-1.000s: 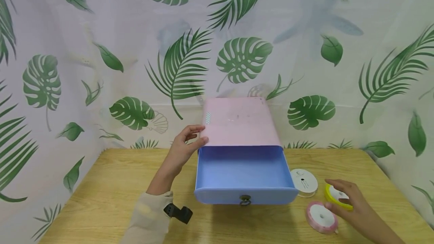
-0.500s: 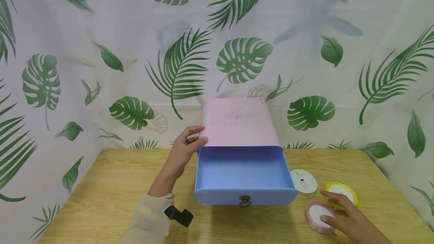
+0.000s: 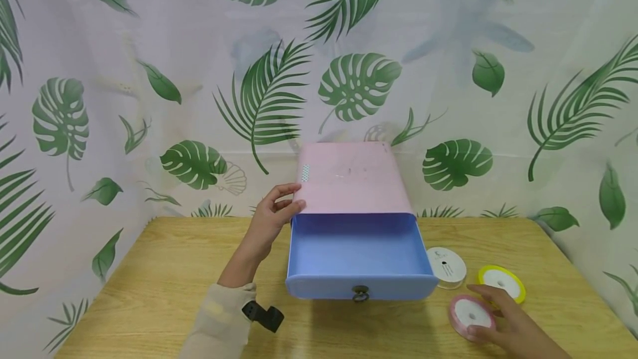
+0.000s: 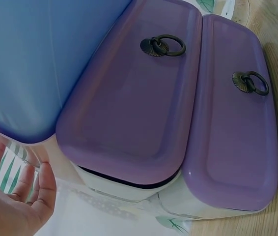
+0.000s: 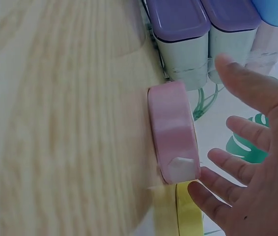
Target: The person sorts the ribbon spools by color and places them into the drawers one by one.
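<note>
A drawer unit with a pink top [image 3: 351, 176] stands on the table, its blue top drawer [image 3: 354, 248] pulled out. The drawer has a metal ring pull [image 3: 360, 293] on its front. My left hand [image 3: 266, 220] touches the unit's upper left edge; in the left wrist view its loosely bent fingers [image 4: 45, 191] lie against the side. Over a pink ribbon spool [image 3: 461, 310] my right hand [image 3: 513, 323] reaches with thumb and fingers spread. The right wrist view shows the pink spool [image 5: 173, 130] beside the fingers, with no grip on it.
Right of the drawer lies a white spool [image 3: 446, 267], and a yellow-rimmed spool [image 3: 500, 278] is behind the right hand. Two purple drawers [image 4: 134, 103] sit shut below the blue one. A leaf-print curtain [image 3: 319, 71] hangs behind the wooden table [image 3: 164, 287].
My right hand has moved from over the yellow-rimmed spool down and left to the pink spool. The left hand stays at the unit's edge.
</note>
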The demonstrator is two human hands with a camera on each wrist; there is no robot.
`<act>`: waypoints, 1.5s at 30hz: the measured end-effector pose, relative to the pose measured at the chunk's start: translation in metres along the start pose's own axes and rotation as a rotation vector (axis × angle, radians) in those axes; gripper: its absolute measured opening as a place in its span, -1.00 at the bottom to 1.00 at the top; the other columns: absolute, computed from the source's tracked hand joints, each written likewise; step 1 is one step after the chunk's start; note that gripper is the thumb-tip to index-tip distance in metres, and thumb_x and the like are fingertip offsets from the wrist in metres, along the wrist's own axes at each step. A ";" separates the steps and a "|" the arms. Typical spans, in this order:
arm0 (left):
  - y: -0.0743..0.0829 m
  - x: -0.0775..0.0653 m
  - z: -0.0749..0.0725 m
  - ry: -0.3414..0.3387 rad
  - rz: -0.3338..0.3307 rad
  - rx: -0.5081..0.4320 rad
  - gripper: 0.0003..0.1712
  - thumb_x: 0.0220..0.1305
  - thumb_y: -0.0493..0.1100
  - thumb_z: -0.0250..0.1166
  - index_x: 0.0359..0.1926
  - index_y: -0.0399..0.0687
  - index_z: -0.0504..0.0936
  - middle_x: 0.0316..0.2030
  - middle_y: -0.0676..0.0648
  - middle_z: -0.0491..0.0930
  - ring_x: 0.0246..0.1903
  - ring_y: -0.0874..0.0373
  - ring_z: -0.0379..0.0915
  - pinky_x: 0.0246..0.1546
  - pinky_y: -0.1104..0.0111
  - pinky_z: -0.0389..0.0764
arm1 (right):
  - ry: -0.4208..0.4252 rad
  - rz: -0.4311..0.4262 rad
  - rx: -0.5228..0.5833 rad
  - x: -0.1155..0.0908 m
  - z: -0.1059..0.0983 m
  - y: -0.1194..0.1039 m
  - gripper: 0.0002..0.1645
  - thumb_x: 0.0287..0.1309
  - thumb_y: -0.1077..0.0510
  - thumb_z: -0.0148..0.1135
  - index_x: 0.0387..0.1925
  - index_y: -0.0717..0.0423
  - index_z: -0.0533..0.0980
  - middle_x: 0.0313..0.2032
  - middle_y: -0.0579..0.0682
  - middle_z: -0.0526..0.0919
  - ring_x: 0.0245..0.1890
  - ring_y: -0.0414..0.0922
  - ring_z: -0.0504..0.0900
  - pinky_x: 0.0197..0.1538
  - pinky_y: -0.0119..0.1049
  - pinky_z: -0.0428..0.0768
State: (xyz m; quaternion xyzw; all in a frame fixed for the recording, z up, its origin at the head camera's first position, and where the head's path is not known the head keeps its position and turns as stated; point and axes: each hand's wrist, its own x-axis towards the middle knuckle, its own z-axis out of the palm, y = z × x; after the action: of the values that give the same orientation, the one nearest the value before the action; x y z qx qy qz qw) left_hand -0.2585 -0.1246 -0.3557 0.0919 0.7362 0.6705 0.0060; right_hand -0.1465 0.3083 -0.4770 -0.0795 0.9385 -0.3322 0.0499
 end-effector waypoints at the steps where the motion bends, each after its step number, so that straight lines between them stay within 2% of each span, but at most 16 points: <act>1: 0.000 0.000 0.000 0.000 0.000 -0.001 -0.48 0.26 -0.13 0.26 0.24 -0.03 0.43 0.16 -0.19 0.43 0.06 0.07 0.38 0.01 0.26 0.54 | -0.011 0.001 0.015 0.000 0.000 0.000 -0.13 0.09 0.03 0.38 0.33 0.25 0.21 0.26 0.33 0.27 0.11 0.17 0.41 -0.01 0.17 0.53; 6: 0.000 0.001 0.000 -0.003 0.004 -0.002 -0.48 0.26 -0.13 0.26 0.24 -0.03 0.43 0.16 -0.20 0.43 0.05 0.07 0.40 0.00 0.24 0.53 | -0.060 0.024 0.060 0.003 0.000 0.002 -0.09 0.03 0.03 0.42 0.32 0.27 0.21 0.26 0.35 0.27 0.09 0.02 0.43 -0.09 -0.10 0.63; 10: -0.001 0.001 0.000 -0.004 0.007 0.000 -0.48 0.27 -0.13 0.25 0.25 -0.03 0.43 0.17 -0.22 0.43 0.05 0.07 0.40 0.02 0.20 0.52 | -0.065 0.024 0.007 0.006 0.001 0.004 -0.06 -0.07 -0.01 0.48 0.29 0.22 0.27 0.22 0.27 0.37 0.06 -0.08 0.43 -0.02 -0.18 0.58; 14: -0.001 0.001 -0.001 -0.001 0.001 -0.002 -0.49 0.27 -0.14 0.26 0.24 -0.03 0.44 0.16 -0.20 0.44 0.04 0.08 0.41 -0.02 0.25 0.54 | -0.073 0.027 0.009 0.007 0.004 0.004 -0.04 -0.13 -0.01 0.52 0.28 0.21 0.29 0.19 0.26 0.41 0.11 0.03 0.44 0.07 -0.01 0.56; 17: -0.001 0.002 -0.001 -0.002 -0.002 -0.003 -0.50 0.27 -0.14 0.27 0.23 -0.02 0.45 0.14 -0.18 0.47 0.02 0.09 0.43 -0.07 0.31 0.54 | -0.080 0.042 0.029 0.007 0.004 0.004 -0.02 -0.16 0.02 0.53 0.28 0.23 0.29 0.19 0.30 0.41 0.12 0.18 0.43 0.08 0.19 0.50; 19: -0.001 0.002 0.000 -0.006 -0.001 -0.001 -0.50 0.27 -0.13 0.27 0.23 -0.01 0.46 0.13 -0.17 0.48 0.00 0.10 0.43 -0.10 0.33 0.54 | -0.079 0.040 0.019 0.008 0.004 0.005 -0.02 -0.17 0.02 0.54 0.28 0.24 0.30 0.19 0.30 0.41 0.12 0.19 0.43 0.08 0.20 0.49; 21: 0.000 0.002 0.000 -0.008 -0.001 -0.005 -0.50 0.27 -0.13 0.27 0.23 -0.01 0.46 0.13 -0.18 0.48 -0.01 0.12 0.44 -0.10 0.34 0.54 | -0.074 0.034 -0.003 0.008 0.004 0.006 -0.03 -0.18 0.02 0.55 0.26 0.23 0.32 0.18 0.28 0.43 0.10 0.12 0.45 0.06 0.12 0.53; 25: -0.001 0.002 -0.001 -0.006 -0.003 -0.007 -0.50 0.27 -0.15 0.27 0.23 -0.02 0.46 0.13 -0.21 0.47 -0.02 0.12 0.44 -0.10 0.33 0.54 | -0.052 -0.010 -0.062 0.009 0.005 0.007 -0.06 -0.20 0.00 0.55 0.23 0.19 0.36 0.15 0.23 0.47 0.04 -0.18 0.46 -0.02 -0.25 0.55; 27: -0.002 0.003 -0.002 -0.004 -0.005 -0.004 -0.50 0.27 -0.15 0.26 0.23 -0.03 0.46 0.14 -0.23 0.47 -0.01 0.12 0.44 -0.08 0.32 0.53 | -0.048 -0.015 -0.086 0.010 0.005 0.007 -0.07 -0.20 -0.01 0.55 0.23 0.18 0.36 0.15 0.21 0.48 0.02 -0.21 0.46 -0.05 -0.31 0.54; 32: -0.002 0.002 -0.002 -0.002 -0.007 -0.003 -0.50 0.27 -0.14 0.26 0.23 -0.02 0.46 0.15 -0.21 0.47 -0.01 0.11 0.44 -0.04 0.24 0.53 | -0.064 -0.007 -0.079 0.012 0.006 0.006 -0.10 -0.18 0.05 0.54 0.23 0.23 0.36 0.14 0.25 0.48 0.06 0.06 0.48 0.00 -0.07 0.56; 33: -0.001 0.002 -0.002 -0.003 -0.006 -0.005 -0.50 0.27 -0.14 0.26 0.23 -0.02 0.46 0.14 -0.20 0.47 -0.01 0.11 0.44 -0.04 0.23 0.53 | -0.061 -0.007 -0.092 0.012 0.006 0.006 -0.10 -0.18 0.05 0.54 0.22 0.21 0.37 0.14 0.22 0.49 0.06 -0.03 0.48 -0.01 -0.16 0.56; 38: -0.001 0.002 -0.003 -0.006 -0.003 -0.008 -0.50 0.27 -0.14 0.26 0.23 -0.02 0.46 0.15 -0.21 0.46 -0.01 0.12 0.44 -0.06 0.27 0.54 | -0.072 0.010 -0.063 0.013 0.005 0.005 -0.13 -0.17 0.08 0.53 0.22 0.22 0.38 0.13 0.24 0.48 0.07 0.02 0.47 0.03 -0.02 0.55; 40: -0.001 0.002 -0.003 -0.007 -0.003 -0.005 -0.50 0.28 -0.14 0.26 0.24 -0.02 0.46 0.17 -0.21 0.45 0.01 0.11 0.44 -0.06 0.29 0.54 | -0.085 0.036 -0.043 0.013 0.004 0.003 -0.12 -0.15 0.08 0.52 0.23 0.23 0.36 0.15 0.27 0.46 0.09 0.14 0.45 0.05 0.18 0.50; 43: 0.000 0.002 -0.003 -0.006 -0.005 0.003 -0.50 0.27 -0.14 0.27 0.23 -0.02 0.46 0.20 -0.17 0.43 0.06 0.06 0.43 -0.04 0.27 0.54 | -0.093 0.095 -0.048 0.012 0.002 -0.001 -0.09 -0.12 0.01 0.50 0.27 0.18 0.33 0.19 0.27 0.41 0.11 0.15 0.42 0.09 0.23 0.46; 44: 0.000 0.002 -0.003 -0.005 -0.006 0.004 -0.50 0.27 -0.14 0.27 0.23 -0.02 0.46 0.22 -0.15 0.43 0.08 0.05 0.43 -0.03 0.26 0.54 | -0.085 0.090 -0.055 0.012 0.001 -0.002 -0.09 -0.11 0.00 0.50 0.27 0.17 0.32 0.20 0.27 0.40 0.12 0.15 0.41 0.09 0.25 0.44; 45: 0.000 0.002 -0.003 -0.004 -0.006 0.005 -0.50 0.27 -0.14 0.28 0.23 -0.02 0.46 0.23 -0.13 0.42 0.10 0.04 0.42 -0.02 0.26 0.53 | -0.064 0.075 -0.074 0.011 0.000 -0.003 -0.10 -0.12 0.01 0.50 0.26 0.16 0.33 0.19 0.26 0.40 0.10 0.13 0.42 0.10 0.18 0.47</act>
State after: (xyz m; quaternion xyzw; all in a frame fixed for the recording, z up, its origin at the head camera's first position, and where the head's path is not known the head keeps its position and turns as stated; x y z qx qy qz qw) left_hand -0.2605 -0.1273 -0.3552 0.0910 0.7380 0.6686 0.0095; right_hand -0.1569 0.3039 -0.4758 -0.0569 0.9504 -0.2924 0.0894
